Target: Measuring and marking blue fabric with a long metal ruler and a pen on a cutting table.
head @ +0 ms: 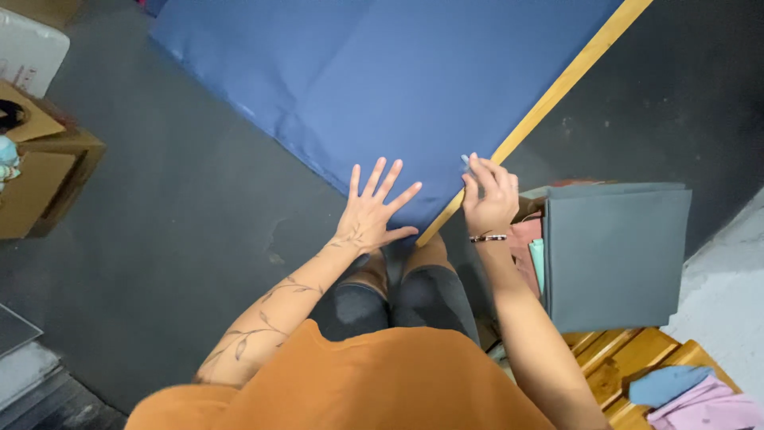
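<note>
Where the dark floor (183, 239) fills most of the view, a large blue sheet (382, 80) lies spread flat on it, running away from the person toward the top of the frame. Its long near-right edge lies along a yellow wooden strip (557, 87), which slants from the upper right down to the sheet's near corner just in front of the knees. To the person's right stands a grey fabric panel (617, 255), with pink and pale green pieces tucked behind it, and below that a slatted wooden pallet (629, 358) carries small blue and pink cloth pieces (692, 398). Cardboard boxes (40, 167) sit well apart at the far left.

The left hand (372, 213) lies flat on the sheet near its corner, fingers spread wide and open, holding nothing, only pressing the material down. The right hand (489, 197) is at the sheet's edge, right where it meets the wooden strip; its fingers are curled together in a pinching grip on what looks like a small pale-blue bit at the fingertips, though it is too small to tell whether that is the sheet's edge or a separate thing.

The sheet extends forward and leftward from both hands, its edge line passing between them. The right hand is the nearer to that edge; the left rests just inside the corner.
</note>
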